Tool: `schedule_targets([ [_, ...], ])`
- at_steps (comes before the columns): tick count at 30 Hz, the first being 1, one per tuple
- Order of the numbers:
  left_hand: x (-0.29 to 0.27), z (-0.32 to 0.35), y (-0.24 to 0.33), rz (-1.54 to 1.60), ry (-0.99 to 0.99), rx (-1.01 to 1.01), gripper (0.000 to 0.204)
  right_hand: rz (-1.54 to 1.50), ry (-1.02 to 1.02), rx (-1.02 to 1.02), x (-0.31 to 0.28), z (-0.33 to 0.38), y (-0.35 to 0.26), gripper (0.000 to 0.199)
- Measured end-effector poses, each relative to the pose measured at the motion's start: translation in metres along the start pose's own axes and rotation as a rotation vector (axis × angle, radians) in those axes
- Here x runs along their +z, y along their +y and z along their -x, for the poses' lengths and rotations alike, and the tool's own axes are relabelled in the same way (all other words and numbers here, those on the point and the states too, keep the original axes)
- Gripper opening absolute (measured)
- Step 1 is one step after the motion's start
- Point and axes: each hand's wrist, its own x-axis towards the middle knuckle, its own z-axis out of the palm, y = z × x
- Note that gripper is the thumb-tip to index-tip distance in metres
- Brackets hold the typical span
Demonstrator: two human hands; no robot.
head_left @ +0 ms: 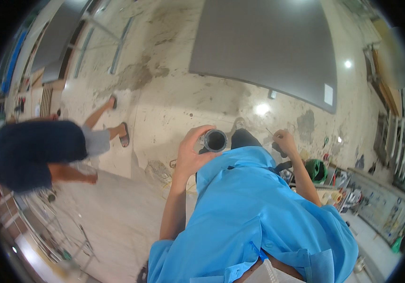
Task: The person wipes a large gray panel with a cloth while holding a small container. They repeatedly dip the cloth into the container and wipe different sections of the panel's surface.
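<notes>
Left hand: the left hand (190, 153) is raised in front of the blue shirt (254, 212), its fingers (196, 134) and thumb curled round the side of a short grey pipe piece (215, 140); the grip is closed on that pipe.
Pipe piece: a round, dark-walled tube seen end on, so its open mouth faces the camera; it sits over the stained concrete floor (174, 94), held in the air just ahead of the person's chest.
Right hand: the right hand (285, 141) is up at the same level, well apart from the pipe, its fingers pinched together on a thin light stick-like thing (269, 131) that pokes out toward the pipe; what that thing is cannot be told, and the grip is clenched on it.
Floor: pale concrete with dark patches and bright light spots; a large grey panel (268, 47) lies flat on it toward the far side.
Right edge: a green bucket (316, 170) stands just beside the right forearm, with small tools and packets scattered on the floor behind it.
Left edge: another person in a dark top (32, 153) and sandals bends low over the floor, well apart from the wearer's hands.
</notes>
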Motion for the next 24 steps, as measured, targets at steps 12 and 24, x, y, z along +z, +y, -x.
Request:
schedule_targets([
  [12, 0.17, -0.058, 0.034, -0.034, -0.288, 0.084, 0.072, -0.228, 0.073, -0.101, -0.056, 0.004, 0.088, 0.026],
  [24, 0.349, -0.066, 0.085, 0.047, -0.412, -0.042, 0.075, -0.417, 0.106, -0.161, -0.181, -0.023, 0.157, 0.02],
])
